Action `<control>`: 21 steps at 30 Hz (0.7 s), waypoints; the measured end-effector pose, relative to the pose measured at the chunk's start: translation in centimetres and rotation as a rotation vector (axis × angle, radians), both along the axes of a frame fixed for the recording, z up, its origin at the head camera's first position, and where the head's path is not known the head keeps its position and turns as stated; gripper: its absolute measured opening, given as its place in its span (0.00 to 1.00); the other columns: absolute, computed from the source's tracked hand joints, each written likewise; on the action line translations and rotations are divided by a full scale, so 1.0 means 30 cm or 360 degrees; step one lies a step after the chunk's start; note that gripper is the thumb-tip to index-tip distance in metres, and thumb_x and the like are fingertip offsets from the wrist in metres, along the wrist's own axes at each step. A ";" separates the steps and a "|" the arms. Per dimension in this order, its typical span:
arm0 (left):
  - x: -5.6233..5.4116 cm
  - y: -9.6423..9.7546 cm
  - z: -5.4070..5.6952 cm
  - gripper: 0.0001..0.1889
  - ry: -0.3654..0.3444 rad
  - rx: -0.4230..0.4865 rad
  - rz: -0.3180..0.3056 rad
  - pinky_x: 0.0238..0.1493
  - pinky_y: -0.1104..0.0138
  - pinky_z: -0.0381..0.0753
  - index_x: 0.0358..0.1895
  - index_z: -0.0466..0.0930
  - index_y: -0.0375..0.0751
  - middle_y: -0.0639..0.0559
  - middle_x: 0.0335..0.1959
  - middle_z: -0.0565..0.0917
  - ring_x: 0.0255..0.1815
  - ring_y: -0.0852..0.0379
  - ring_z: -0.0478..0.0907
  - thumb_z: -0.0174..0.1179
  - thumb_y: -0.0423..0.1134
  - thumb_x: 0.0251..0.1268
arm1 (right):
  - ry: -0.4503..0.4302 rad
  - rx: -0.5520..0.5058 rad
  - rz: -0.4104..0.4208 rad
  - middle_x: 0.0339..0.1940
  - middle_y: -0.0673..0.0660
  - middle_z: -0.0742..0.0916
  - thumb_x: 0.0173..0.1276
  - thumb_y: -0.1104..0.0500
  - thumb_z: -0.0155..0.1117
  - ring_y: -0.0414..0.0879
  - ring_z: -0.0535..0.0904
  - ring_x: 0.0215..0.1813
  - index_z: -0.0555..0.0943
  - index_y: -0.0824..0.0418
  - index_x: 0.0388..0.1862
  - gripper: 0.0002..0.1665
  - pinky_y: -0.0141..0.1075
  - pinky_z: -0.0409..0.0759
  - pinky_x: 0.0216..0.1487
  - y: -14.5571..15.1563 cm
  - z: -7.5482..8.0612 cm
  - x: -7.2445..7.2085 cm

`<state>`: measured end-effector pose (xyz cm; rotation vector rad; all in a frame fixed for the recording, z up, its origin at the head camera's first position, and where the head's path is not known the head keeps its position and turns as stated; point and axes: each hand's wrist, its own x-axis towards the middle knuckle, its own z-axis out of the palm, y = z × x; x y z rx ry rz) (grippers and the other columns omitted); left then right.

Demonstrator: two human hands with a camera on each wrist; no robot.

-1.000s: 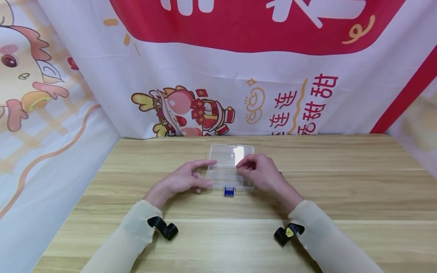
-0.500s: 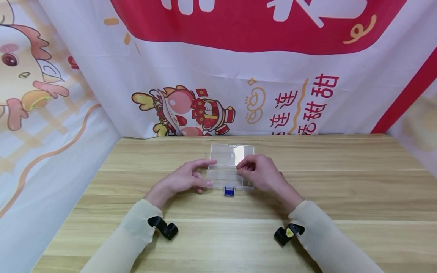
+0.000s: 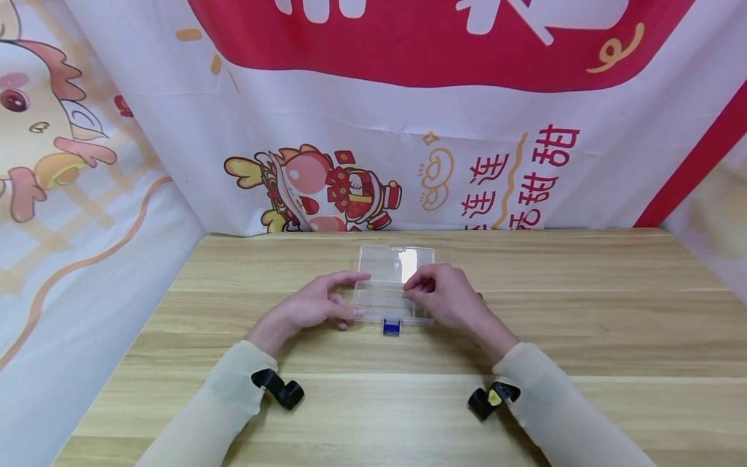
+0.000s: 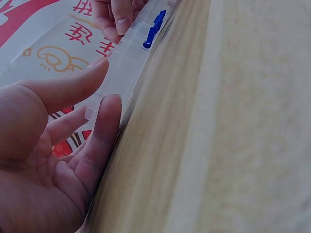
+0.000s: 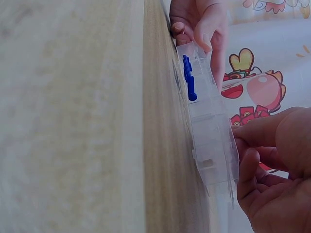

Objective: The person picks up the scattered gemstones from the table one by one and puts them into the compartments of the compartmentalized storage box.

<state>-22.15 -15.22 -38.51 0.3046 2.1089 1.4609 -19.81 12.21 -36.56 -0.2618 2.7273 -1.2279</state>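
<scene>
A clear plastic compartment box [image 3: 379, 302] lies on the table, its lid [image 3: 379, 263] folded back flat behind it. A blue clasp [image 3: 391, 327] sits at the middle of its front edge. My left hand [image 3: 314, 303] holds the box's left end, thumb at the front corner and index finger stretched along the back. The left wrist view shows that thumb [image 4: 80, 87] at the box's upper edge. My right hand [image 3: 448, 295] has its thumb and index tips together at an inner edge of the box, near the hinge; I cannot tell what is between them.
The wood-grain table [image 3: 373, 415] extends in front of the box and to both sides. A printed cloth [image 3: 373, 110] hangs behind the table, and another cloth [image 3: 87, 279] hangs along its left edge. Small black cameras [image 3: 286, 394] are strapped at both wrists.
</scene>
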 end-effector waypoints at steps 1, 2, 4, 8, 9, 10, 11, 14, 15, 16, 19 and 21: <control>0.000 0.000 0.000 0.38 0.0000 0.0000 0.0000 0.41 0.66 0.89 0.79 0.70 0.59 0.47 0.80 0.68 0.34 0.54 0.83 0.73 0.37 0.68 | 0.0002 0.0002 0.0002 0.38 0.53 0.87 0.74 0.61 0.71 0.47 0.79 0.40 0.89 0.54 0.42 0.03 0.35 0.80 0.41 0.000 0.000 0.000; 0.000 -0.001 -0.001 0.38 0.0000 0.0000 0.0002 0.41 0.66 0.89 0.79 0.70 0.60 0.47 0.80 0.68 0.34 0.54 0.83 0.73 0.37 0.67 | 0.0003 0.0002 0.0004 0.38 0.53 0.87 0.74 0.61 0.71 0.47 0.79 0.40 0.89 0.54 0.42 0.03 0.35 0.80 0.41 0.000 0.000 0.000; 0.000 -0.001 -0.001 0.38 -0.0003 -0.0001 0.0004 0.41 0.66 0.89 0.79 0.70 0.60 0.47 0.80 0.68 0.34 0.54 0.83 0.73 0.37 0.68 | 0.0008 0.0002 0.0010 0.38 0.53 0.87 0.74 0.61 0.71 0.47 0.79 0.40 0.90 0.54 0.42 0.03 0.35 0.80 0.41 0.000 0.000 0.000; 0.000 -0.002 0.000 0.38 -0.0008 -0.0005 0.0008 0.41 0.66 0.89 0.79 0.70 0.60 0.47 0.80 0.68 0.35 0.54 0.83 0.73 0.37 0.68 | 0.0012 -0.0019 0.0034 0.38 0.53 0.88 0.74 0.61 0.71 0.48 0.79 0.40 0.89 0.54 0.42 0.03 0.36 0.81 0.42 0.004 0.000 -0.001; 0.000 -0.002 0.001 0.38 -0.0008 -0.0005 0.0008 0.42 0.66 0.89 0.79 0.70 0.60 0.47 0.80 0.68 0.35 0.54 0.83 0.73 0.37 0.68 | 0.0008 -0.0029 0.0038 0.38 0.53 0.88 0.74 0.60 0.71 0.48 0.79 0.41 0.89 0.54 0.42 0.02 0.36 0.81 0.42 0.006 0.001 -0.002; 0.000 -0.002 0.001 0.38 -0.0007 -0.0006 0.0009 0.42 0.66 0.89 0.79 0.70 0.60 0.47 0.80 0.68 0.35 0.54 0.83 0.73 0.37 0.68 | 0.0001 -0.0043 0.0040 0.38 0.53 0.88 0.74 0.60 0.72 0.48 0.79 0.41 0.89 0.53 0.42 0.02 0.37 0.82 0.43 0.009 0.002 -0.003; 0.000 -0.002 0.001 0.38 -0.0005 -0.0006 0.0009 0.42 0.66 0.89 0.79 0.70 0.60 0.47 0.80 0.68 0.35 0.54 0.83 0.73 0.37 0.68 | -0.0007 -0.0062 0.0042 0.39 0.53 0.88 0.74 0.60 0.72 0.49 0.79 0.41 0.89 0.53 0.42 0.02 0.37 0.82 0.43 0.012 0.003 -0.004; 0.001 0.000 0.002 0.38 0.0001 -0.0007 0.0008 0.41 0.66 0.89 0.79 0.70 0.60 0.47 0.80 0.67 0.35 0.54 0.83 0.73 0.37 0.68 | -0.0056 -0.0119 0.0039 0.41 0.54 0.88 0.74 0.58 0.73 0.50 0.79 0.43 0.89 0.52 0.43 0.02 0.39 0.82 0.45 0.026 0.010 -0.007; 0.001 0.001 0.003 0.38 0.0003 -0.0003 0.0006 0.41 0.66 0.89 0.79 0.70 0.60 0.47 0.80 0.67 0.35 0.54 0.83 0.73 0.37 0.68 | -0.0070 -0.0130 0.0034 0.41 0.54 0.87 0.74 0.58 0.72 0.51 0.79 0.44 0.89 0.51 0.44 0.03 0.39 0.82 0.46 0.032 0.013 -0.008; 0.002 0.002 0.003 0.38 0.0003 -0.0002 0.0005 0.41 0.66 0.89 0.79 0.70 0.59 0.46 0.80 0.67 0.35 0.53 0.83 0.73 0.37 0.68 | -0.0084 -0.0139 0.0032 0.42 0.54 0.87 0.74 0.57 0.72 0.51 0.79 0.45 0.89 0.51 0.44 0.03 0.39 0.82 0.46 0.039 0.016 -0.010; 0.004 0.004 0.004 0.38 0.0003 0.0009 0.0002 0.40 0.66 0.89 0.80 0.70 0.58 0.45 0.80 0.66 0.35 0.53 0.83 0.73 0.35 0.68 | -0.0089 -0.0141 0.0040 0.44 0.54 0.87 0.75 0.58 0.71 0.51 0.79 0.46 0.89 0.52 0.47 0.05 0.40 0.81 0.48 0.065 0.028 -0.016; 0.005 0.005 0.004 0.39 0.0004 0.0016 0.0000 0.40 0.66 0.89 0.80 0.69 0.57 0.45 0.80 0.67 0.34 0.54 0.83 0.73 0.35 0.67 | -0.0042 -0.0123 0.0071 0.44 0.54 0.87 0.75 0.58 0.70 0.51 0.79 0.46 0.89 0.53 0.48 0.06 0.39 0.81 0.49 0.087 0.035 -0.022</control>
